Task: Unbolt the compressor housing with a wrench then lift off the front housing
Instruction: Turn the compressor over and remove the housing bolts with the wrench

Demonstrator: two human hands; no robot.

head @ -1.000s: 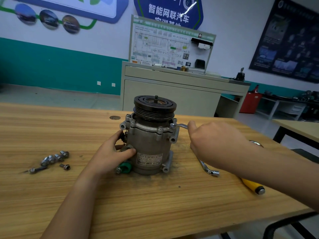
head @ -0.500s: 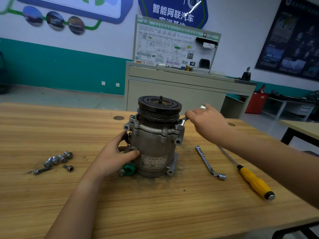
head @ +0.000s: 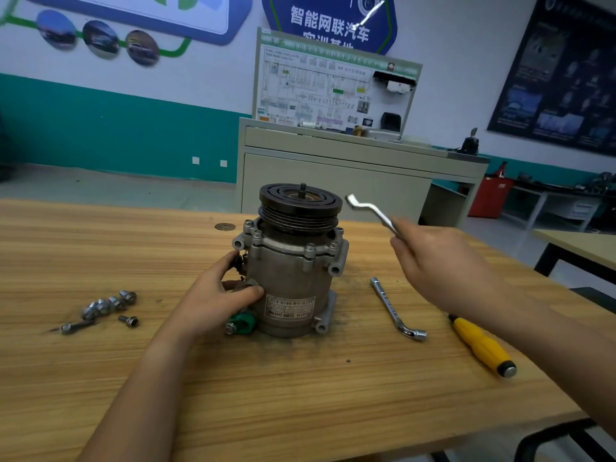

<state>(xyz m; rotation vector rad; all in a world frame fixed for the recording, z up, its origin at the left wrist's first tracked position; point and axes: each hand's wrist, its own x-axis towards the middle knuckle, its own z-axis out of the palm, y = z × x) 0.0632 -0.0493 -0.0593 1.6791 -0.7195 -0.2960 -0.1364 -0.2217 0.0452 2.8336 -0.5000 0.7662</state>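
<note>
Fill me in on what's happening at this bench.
A person is taking apart a compressor that stands upright on a wooden table. The left hand grips its side, while the right hand holds a wrench in the air, clear of it. Several flange bolts are in place, so the front housing is not off yet. Some loose bolts lie to the left.

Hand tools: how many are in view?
3: a wrench gripped in the right hand, an L-shaped socket wrench right of the compressor, a yellow-handled screwdriver further right. Others may be hidden.
</note>
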